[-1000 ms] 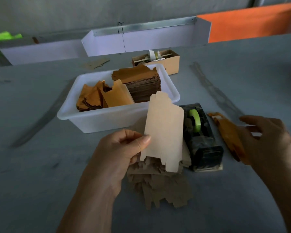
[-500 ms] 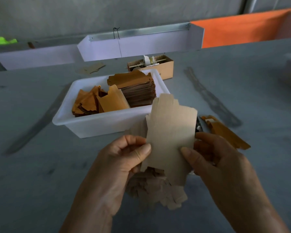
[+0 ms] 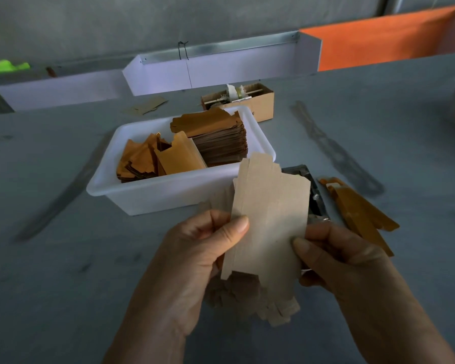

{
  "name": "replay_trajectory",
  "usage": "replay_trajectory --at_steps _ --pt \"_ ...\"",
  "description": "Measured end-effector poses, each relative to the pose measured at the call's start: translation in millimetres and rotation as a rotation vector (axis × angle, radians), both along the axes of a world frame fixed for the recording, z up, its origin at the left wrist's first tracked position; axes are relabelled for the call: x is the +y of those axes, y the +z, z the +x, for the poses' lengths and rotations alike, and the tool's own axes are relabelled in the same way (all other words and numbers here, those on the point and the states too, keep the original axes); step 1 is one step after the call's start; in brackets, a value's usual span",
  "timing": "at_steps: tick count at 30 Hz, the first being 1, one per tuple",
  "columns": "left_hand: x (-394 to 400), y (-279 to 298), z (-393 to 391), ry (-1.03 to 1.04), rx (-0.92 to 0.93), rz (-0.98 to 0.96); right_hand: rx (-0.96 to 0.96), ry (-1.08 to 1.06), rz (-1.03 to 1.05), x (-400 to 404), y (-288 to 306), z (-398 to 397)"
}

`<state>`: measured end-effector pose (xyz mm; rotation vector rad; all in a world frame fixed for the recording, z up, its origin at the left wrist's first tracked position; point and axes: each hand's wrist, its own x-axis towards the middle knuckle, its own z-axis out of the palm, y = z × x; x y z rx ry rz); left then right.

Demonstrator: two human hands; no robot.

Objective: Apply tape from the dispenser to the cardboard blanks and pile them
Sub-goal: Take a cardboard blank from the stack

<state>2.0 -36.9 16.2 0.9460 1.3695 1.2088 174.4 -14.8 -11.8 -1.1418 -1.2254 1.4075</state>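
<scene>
1. We hold one pale cardboard blank (image 3: 269, 222) upright in front of us, above the grey table (image 3: 63, 258). Our left hand (image 3: 195, 261) pinches its left edge, thumb in front and fingers behind. Our right hand (image 3: 344, 261) pinches its right edge the same way.
2. Beneath the blank, a loose pile of pale blanks (image 3: 250, 298) lies on the table, partly hidden by our hands.
3. The dark tape dispenser (image 3: 313, 195) sits just behind the held blank, mostly covered by it; we cannot see its roll or blade.
4. A white tub (image 3: 168, 190) of orange-brown blanks stands just beyond. A few orange pieces (image 3: 360, 214) lie right of the dispenser.
5. We judge the step to be readying this blank for taping. No tape shows on it.
6. Next, our right hand likely must let go, reach past the blank to the dispenser, and pull a strip, while the left keeps the blank steady.
</scene>
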Motion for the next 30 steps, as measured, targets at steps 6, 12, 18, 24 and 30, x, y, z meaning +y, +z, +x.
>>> replay_trajectory --at_steps 6,12,18,24,30 --pt "-2.1 -1.4 -4.8 -0.025 0.001 0.046 -0.08 -0.051 0.051 1.2 -4.5 0.5" --pt "-1.1 1.2 -3.5 0.002 0.129 0.07 -0.105 -0.067 0.063 -0.4 -4.8 -2.2" --pt "0.7 1.3 14.0 0.007 0.116 0.019 -0.067 -0.043 0.072 -2.2 -2.2 -6.0" --pt "3.0 -1.9 25.3 0.114 0.141 0.059 -0.073 -0.072 0.129 -4.9 -0.5 -4.7" --pt "6.1 -0.9 32.0 0.123 0.15 0.083 -0.092 -0.066 0.181 -5.6 1.4 -3.2"
